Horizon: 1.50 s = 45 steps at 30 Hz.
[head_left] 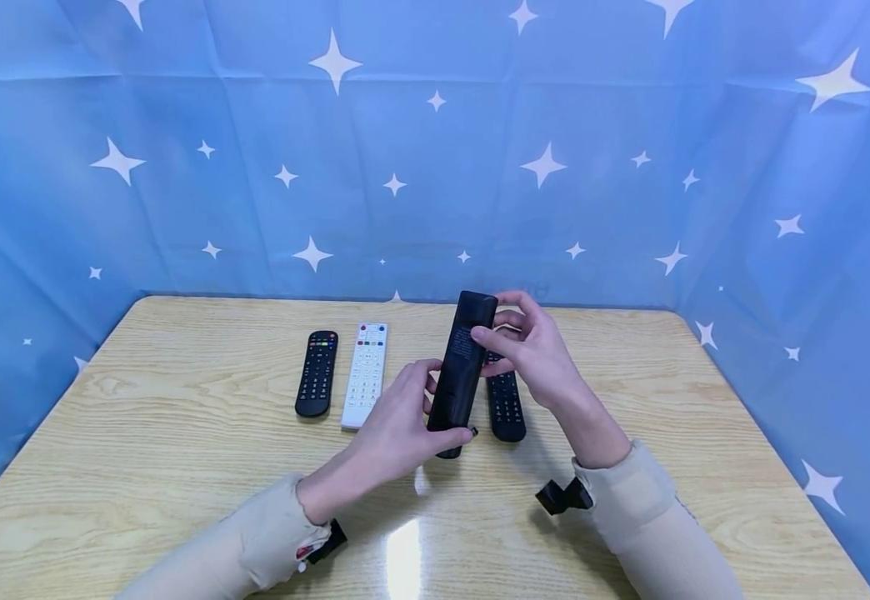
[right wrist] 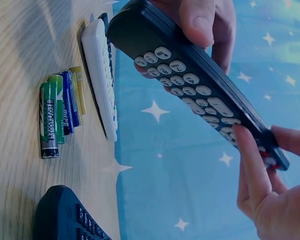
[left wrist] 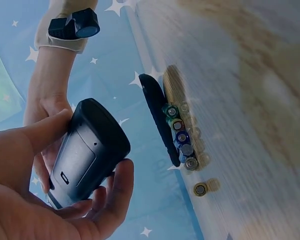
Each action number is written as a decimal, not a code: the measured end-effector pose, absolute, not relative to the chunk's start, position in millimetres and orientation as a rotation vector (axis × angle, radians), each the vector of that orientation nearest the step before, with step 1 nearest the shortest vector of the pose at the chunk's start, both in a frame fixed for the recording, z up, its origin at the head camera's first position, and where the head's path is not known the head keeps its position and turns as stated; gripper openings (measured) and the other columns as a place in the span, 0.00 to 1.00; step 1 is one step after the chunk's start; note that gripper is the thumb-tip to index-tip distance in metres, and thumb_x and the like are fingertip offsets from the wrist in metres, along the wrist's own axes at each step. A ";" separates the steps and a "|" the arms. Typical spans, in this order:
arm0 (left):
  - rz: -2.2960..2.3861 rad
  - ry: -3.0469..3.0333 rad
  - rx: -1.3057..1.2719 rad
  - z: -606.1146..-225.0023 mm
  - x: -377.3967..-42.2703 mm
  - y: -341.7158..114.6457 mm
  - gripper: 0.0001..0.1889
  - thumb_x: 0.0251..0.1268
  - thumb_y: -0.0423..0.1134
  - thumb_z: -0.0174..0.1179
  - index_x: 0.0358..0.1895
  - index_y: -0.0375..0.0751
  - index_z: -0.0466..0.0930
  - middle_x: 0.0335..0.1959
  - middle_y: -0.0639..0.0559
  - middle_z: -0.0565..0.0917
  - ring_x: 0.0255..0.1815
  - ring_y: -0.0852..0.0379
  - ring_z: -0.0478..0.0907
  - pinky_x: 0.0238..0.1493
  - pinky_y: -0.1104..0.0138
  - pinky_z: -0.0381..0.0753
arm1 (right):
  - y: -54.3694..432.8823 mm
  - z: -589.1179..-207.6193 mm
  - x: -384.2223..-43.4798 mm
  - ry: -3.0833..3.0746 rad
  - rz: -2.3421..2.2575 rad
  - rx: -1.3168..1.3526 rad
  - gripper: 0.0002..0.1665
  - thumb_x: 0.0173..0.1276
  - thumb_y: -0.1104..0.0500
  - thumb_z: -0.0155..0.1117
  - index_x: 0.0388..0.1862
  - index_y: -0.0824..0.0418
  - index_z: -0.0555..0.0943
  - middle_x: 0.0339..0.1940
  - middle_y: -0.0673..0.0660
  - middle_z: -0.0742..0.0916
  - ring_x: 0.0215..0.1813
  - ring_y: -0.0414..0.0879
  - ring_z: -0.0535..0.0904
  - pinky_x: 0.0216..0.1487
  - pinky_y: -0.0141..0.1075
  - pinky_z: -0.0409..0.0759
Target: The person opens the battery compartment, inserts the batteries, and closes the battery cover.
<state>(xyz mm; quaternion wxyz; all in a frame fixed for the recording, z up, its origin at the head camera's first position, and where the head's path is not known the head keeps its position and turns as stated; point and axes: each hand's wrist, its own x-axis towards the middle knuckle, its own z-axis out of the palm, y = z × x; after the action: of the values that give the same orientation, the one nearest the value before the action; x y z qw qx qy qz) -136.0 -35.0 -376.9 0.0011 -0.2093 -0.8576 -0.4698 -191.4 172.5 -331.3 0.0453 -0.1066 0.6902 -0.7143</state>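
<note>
Head view: the left hand [head_left: 401,417] is curled round the near end of a remote [head_left: 461,358] while the right hand [head_left: 528,346] pinches its far end, holding it above the surface [head_left: 180,467] with its back up, apparently so that the back can be seen and reached. To its left, a black remote [head_left: 317,373] and a white remote [head_left: 365,375] lie face up; a second black remote [head_left: 507,408] lies on the right, partly hidden by the right hand. Left wrist view: the cover [left wrist: 80,162] sits in the back of the remote, so whether the compartment beneath holds anything cannot be told. Batteries [left wrist: 181,137] lie side by side on the surface, probably lined up for easy picking, and a lone battery [left wrist: 200,189] lies just apart. Right wrist view: the buttons [right wrist: 185,85] face down; the hands grip opposite ends, which likely steadies the remote and leaves its middle free.
</note>
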 end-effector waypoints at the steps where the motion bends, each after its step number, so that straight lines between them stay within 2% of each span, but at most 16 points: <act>1: -1.471 -2.696 -0.656 -377.2 -136.0 -34.7 0.46 0.53 0.45 0.80 0.72 0.37 0.65 0.45 0.53 0.73 0.39 0.57 0.75 0.38 0.65 0.79 | 172.2 -331.2 -191.4 2.107 -2.181 -0.323 0.26 0.71 0.70 0.65 0.64 0.63 0.67 0.46 0.64 0.80 0.46 0.52 0.86 0.36 0.54 0.88; 9: -1.476 -2.727 -0.643 -376.4 -136.7 -35.0 0.43 0.57 0.44 0.77 0.73 0.35 0.65 0.48 0.52 0.75 0.41 0.57 0.76 0.38 0.66 0.79 | 172.6 -334.1 -193.0 2.068 -2.195 -0.321 0.29 0.70 0.69 0.68 0.66 0.62 0.68 0.48 0.66 0.78 0.47 0.53 0.86 0.38 0.55 0.88; 17: -1.582 -2.695 -0.660 -375.1 -138.4 -37.4 0.41 0.60 0.40 0.75 0.74 0.36 0.65 0.51 0.50 0.76 0.42 0.57 0.77 0.35 0.67 0.84 | 173.1 -334.5 -194.1 2.067 -2.198 -0.344 0.33 0.69 0.69 0.69 0.69 0.61 0.68 0.52 0.66 0.77 0.48 0.53 0.85 0.44 0.55 0.87; 24: -1.637 -2.656 -0.673 -374.2 -139.8 -37.3 0.37 0.60 0.37 0.74 0.71 0.34 0.68 0.49 0.50 0.77 0.41 0.57 0.79 0.36 0.67 0.84 | 175.5 -333.9 -194.0 2.124 -2.121 -0.381 0.36 0.69 0.68 0.70 0.72 0.58 0.67 0.63 0.64 0.77 0.60 0.55 0.80 0.55 0.49 0.84; 30: -1.728 -2.630 -0.678 -373.0 -139.0 -36.7 0.32 0.62 0.35 0.73 0.67 0.35 0.70 0.52 0.50 0.78 0.43 0.57 0.81 0.38 0.68 0.86 | 176.3 -333.9 -193.4 2.116 -2.081 -0.421 0.38 0.68 0.67 0.70 0.73 0.56 0.64 0.67 0.64 0.78 0.65 0.57 0.78 0.58 0.44 0.81; 39: -1.809 -2.605 -0.703 -372.4 -136.7 -36.3 0.27 0.64 0.33 0.70 0.64 0.36 0.70 0.56 0.48 0.78 0.48 0.56 0.81 0.41 0.69 0.86 | 175.0 -334.4 -193.2 2.058 -2.123 -0.424 0.37 0.69 0.69 0.69 0.71 0.55 0.64 0.64 0.67 0.79 0.61 0.57 0.81 0.57 0.48 0.83; 45: -1.858 -2.590 -0.727 -373.9 -135.8 -35.1 0.27 0.65 0.34 0.71 0.65 0.38 0.71 0.55 0.49 0.79 0.47 0.57 0.83 0.40 0.68 0.86 | 174.4 -333.8 -192.7 2.085 -2.108 -0.420 0.36 0.69 0.68 0.69 0.70 0.55 0.64 0.63 0.67 0.78 0.60 0.57 0.81 0.60 0.59 0.79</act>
<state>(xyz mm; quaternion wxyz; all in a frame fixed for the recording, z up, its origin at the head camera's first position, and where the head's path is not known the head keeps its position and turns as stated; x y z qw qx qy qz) -135.8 -35.1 -373.9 -0.0637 -0.2219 -0.7906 -0.5671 -192.7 174.4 -333.8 0.0735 -0.1398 0.6943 -0.7021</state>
